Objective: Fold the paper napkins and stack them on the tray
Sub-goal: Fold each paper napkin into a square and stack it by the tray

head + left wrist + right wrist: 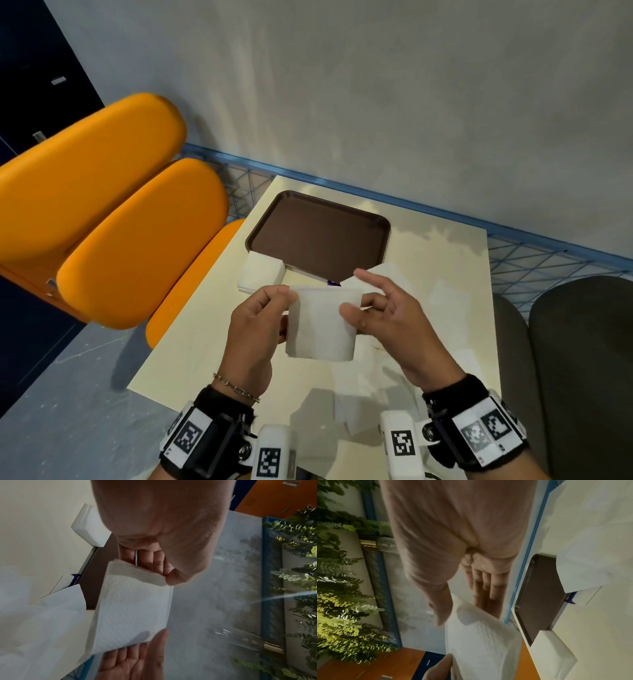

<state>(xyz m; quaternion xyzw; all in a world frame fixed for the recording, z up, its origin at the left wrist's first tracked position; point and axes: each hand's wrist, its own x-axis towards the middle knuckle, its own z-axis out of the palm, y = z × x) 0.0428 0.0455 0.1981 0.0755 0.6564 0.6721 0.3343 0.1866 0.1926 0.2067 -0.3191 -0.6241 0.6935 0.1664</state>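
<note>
- The brown tray (318, 236) at the far side of the table (191, 342) holds no napkins, so by the look of it no folded napkin has been stacked yet.
- The left hand (253, 329) pinches the upper left corner of a white napkin (322, 325) between thumb and fingers, holding it in the air above the table, nearer than the tray.
- The right hand (390, 315) grips the napkin's right edge, thumb in front, index finger lifted free.
- The napkin appears doubled at its top edge, so the fold seems under way.
- A pile of napkins (262, 275) lies just beside the tray's near left corner, and loose sheets (448, 301) lie to the right; these seem left to do.
</note>
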